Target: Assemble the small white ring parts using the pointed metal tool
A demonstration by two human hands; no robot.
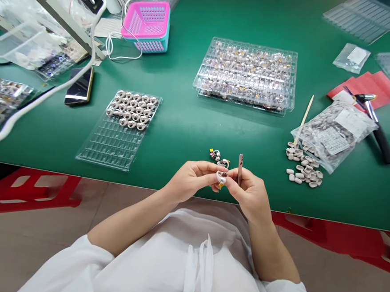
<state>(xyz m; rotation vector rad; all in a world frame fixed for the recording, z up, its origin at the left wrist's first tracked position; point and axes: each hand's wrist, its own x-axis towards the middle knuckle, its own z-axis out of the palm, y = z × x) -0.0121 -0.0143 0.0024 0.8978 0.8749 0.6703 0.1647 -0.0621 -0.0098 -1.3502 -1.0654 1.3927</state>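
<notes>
My left hand (192, 178) and my right hand (249, 193) meet at the near edge of the green table (190, 119). Together they pinch a small white ring-shaped part (221, 178). The right hand also holds metal tweezers (240, 168) pointing up. Two more small parts (219, 158) with wire ends lie on the table just beyond my fingers. A loose pile of white parts (303, 168) lies to the right, spilled from a clear bag (332, 133).
A clear tray (115, 142) partly filled with white parts lies to the left. Stacked full trays (247, 74) sit in the middle far side. Also here: a pink basket (148, 25), a phone (80, 87), a wooden stick (304, 118), a black-handled tool (379, 132), red cards (369, 87).
</notes>
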